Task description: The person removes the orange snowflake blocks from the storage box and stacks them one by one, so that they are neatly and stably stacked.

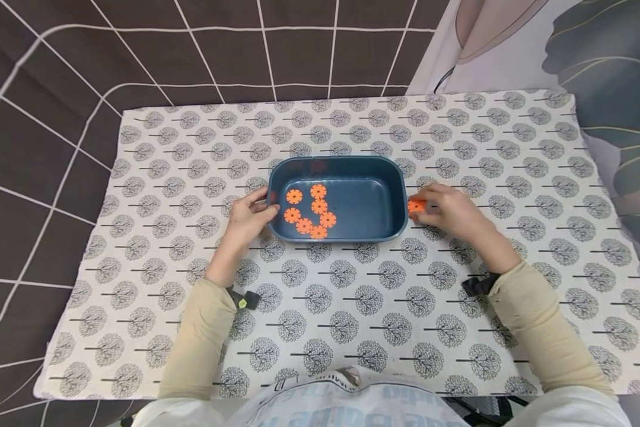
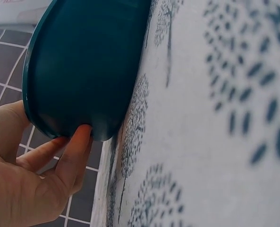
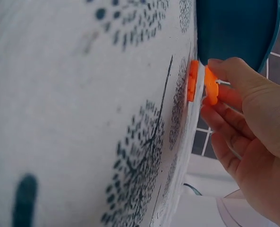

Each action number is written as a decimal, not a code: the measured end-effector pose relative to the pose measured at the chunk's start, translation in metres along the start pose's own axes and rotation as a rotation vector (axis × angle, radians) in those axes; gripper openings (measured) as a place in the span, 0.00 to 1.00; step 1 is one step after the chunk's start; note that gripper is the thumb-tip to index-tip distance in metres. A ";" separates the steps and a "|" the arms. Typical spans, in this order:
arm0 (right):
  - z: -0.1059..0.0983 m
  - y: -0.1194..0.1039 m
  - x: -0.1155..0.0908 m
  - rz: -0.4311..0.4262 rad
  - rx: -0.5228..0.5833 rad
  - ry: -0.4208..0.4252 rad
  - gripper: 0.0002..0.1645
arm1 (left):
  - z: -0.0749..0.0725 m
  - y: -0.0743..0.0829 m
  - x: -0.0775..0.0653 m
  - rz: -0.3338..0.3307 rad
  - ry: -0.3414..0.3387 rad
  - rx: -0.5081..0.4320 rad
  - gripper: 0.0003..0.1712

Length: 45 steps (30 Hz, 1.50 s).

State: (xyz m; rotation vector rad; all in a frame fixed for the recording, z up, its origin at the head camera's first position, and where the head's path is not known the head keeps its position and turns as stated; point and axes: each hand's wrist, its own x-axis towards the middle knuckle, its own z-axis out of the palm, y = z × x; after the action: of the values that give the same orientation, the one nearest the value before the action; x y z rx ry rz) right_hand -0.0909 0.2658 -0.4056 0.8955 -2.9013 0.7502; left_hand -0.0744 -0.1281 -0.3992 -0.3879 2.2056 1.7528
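A dark teal rectangular bin (image 1: 362, 207) stands on the cloth. Several orange notched flower-shaped discs (image 1: 319, 206) lie on its floor toward the left end. My left hand (image 1: 247, 220) grips that end, thumb over the rim and fingers against the outer wall (image 2: 83, 71). Just outside the right end, my right hand (image 1: 453, 213) pinches an orange disc (image 3: 211, 85) between thumb and fingers, a little above the cloth. More orange (image 3: 192, 81) lies flat on the cloth beside it, close to the bin's wall.
A white cloth (image 1: 341, 308) printed with grey trees covers the table. Dark panels with white grid lines (image 1: 218, 53) rise behind and at the left. A patterned curtain-like fabric (image 1: 608, 77) hangs at the back right. Straps (image 1: 480, 285) circle both wrists.
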 end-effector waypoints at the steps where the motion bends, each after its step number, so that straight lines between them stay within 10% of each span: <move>1: 0.000 0.000 0.000 0.007 -0.005 -0.007 0.20 | 0.000 0.000 0.000 -0.001 0.001 0.003 0.33; 45: 0.002 -0.001 0.000 0.042 -0.070 -0.076 0.26 | 0.000 -0.002 0.001 -0.006 -0.007 -0.023 0.34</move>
State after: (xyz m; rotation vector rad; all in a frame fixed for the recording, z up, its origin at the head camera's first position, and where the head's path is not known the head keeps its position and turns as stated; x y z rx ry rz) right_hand -0.0897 0.2644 -0.4068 0.8784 -3.0005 0.6263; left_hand -0.0743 -0.1283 -0.4009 -0.3923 2.1784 1.7753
